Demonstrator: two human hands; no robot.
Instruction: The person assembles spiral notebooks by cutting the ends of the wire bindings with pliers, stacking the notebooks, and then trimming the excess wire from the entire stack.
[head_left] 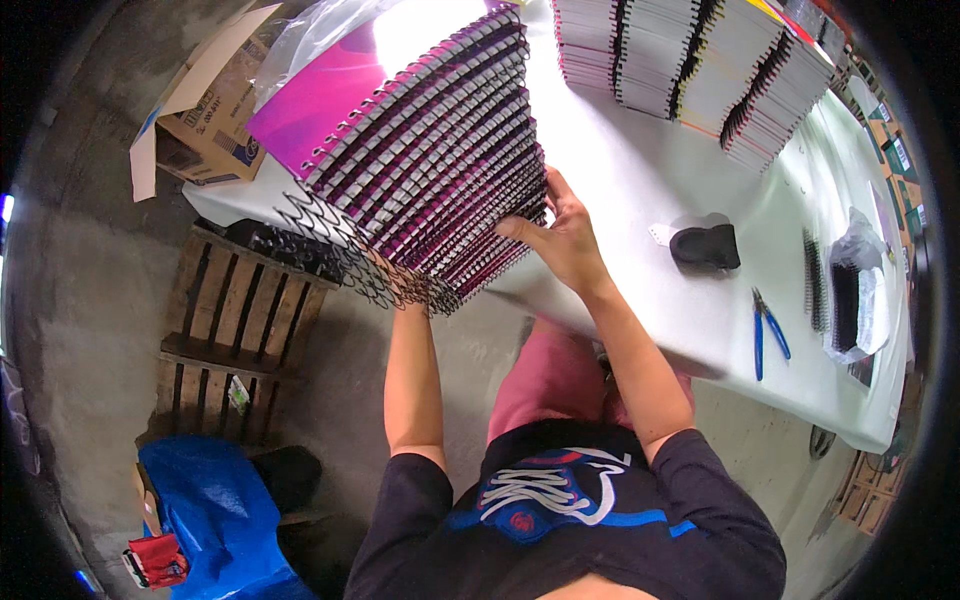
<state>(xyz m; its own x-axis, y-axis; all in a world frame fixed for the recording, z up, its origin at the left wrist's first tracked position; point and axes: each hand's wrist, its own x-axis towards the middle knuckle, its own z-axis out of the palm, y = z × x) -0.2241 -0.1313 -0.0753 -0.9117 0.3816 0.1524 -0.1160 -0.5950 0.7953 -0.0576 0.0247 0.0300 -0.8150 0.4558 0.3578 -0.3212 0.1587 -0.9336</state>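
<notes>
A thick stack of coil-bound notebooks [430, 150] with a glossy purple cover fills the upper middle, its dark coils facing me. Long loose coil ends stick out at the stack's lower left. Under that lower corner is my left hand [412, 288], supporting the stack; the coils hide most of its fingers. My right hand [562, 235] grips the right side, thumb across the bound edges and fingers wrapped behind. The stack is tilted at the edge of the white table [620, 270].
More coil-bound stacks [680, 60] stand at the back right. On the table lie a black pouch-like item [705, 246], blue-handled pliers [760, 335], loose black coils [813, 280] and a plastic-lined container [858, 290]. A cardboard box [215, 125], wooden pallet [230, 310] and blue sheet [215, 510] are leftward.
</notes>
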